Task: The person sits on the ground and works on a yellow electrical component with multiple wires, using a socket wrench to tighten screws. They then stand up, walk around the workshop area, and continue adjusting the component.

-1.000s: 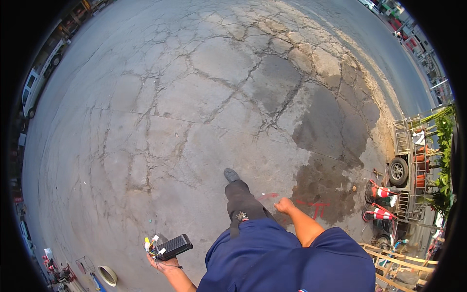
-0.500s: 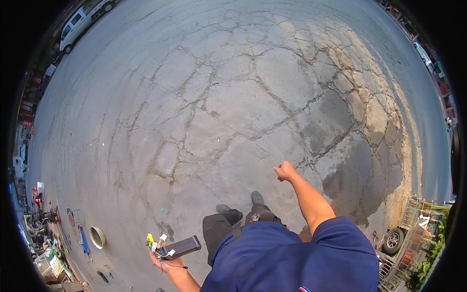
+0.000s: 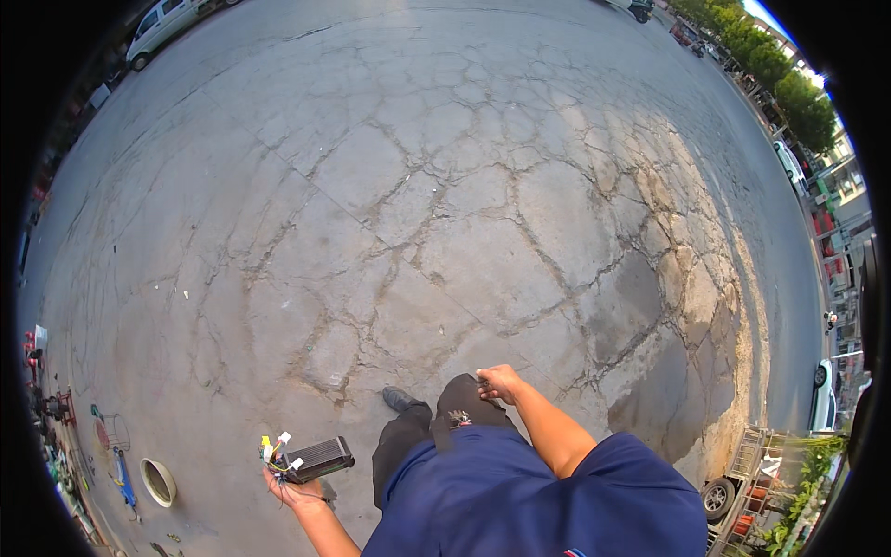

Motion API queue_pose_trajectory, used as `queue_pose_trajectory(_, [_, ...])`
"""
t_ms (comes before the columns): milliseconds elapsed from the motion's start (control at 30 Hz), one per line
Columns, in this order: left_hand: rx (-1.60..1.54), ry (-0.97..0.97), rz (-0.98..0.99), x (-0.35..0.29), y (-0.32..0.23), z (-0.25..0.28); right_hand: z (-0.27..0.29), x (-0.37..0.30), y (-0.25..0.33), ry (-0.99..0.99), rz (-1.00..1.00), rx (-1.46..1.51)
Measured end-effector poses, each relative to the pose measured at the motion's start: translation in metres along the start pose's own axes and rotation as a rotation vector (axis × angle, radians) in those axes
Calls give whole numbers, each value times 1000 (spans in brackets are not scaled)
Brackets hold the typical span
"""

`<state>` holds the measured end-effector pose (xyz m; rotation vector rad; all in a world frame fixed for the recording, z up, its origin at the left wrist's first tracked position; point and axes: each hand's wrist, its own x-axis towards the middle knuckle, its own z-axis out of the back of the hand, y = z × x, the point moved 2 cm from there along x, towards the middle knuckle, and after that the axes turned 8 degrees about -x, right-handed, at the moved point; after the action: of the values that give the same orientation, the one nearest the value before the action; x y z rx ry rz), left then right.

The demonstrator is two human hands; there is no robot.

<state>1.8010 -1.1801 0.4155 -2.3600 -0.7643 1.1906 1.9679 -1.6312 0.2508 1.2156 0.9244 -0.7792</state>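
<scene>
The left hand (image 3: 295,489) holds a black box (image 3: 320,457) with wires and plugs (image 3: 266,442), on the near left. The right hand (image 3: 501,383) is by the dark pants (image 3: 461,392), fingers bent in; I cannot tell if they hold anything. Far left sits a tub (image 3: 145,484)

The finned block (image 3: 323,456) looks matt metal — its connectors (image 3: 296,463) plastic, the pavement (image 3: 464,251) rough.
</scene>
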Motion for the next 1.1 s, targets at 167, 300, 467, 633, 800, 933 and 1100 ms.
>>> queue_pose_trajectory(167, [-26, 155, 31, 93, -45, -68, -39, -11, 144, 224, 288, 271])
queue_pose_trajectory(300, [-174, 100, 7, 159, -54, -82, -64, 8, 220, 424, 383, 468])
queue_pose_trajectory(467, [-151, -79, -119, 190, -61, -113, -127, 78, 287, 255, 203, 313])
queue_pose_trajectory(633, [-264, -426, -205, 193, -97, -156, -209, 119, 400, 516, 126, 181])
queue_pose_trajectory(800, [-310, -342, -390, 218, -126, -183, -289, 149, 537, 678, 218, -53])
queue_pose_trajectory(933, [-443, -343, -372, 242, -130, -173, -339, 177, 603, 601, 304, -97])
queue_pose_trajectory(1100, [-550, -523, -430, 272, -135, -163, -409, 199, 617, 588, 214, -230])
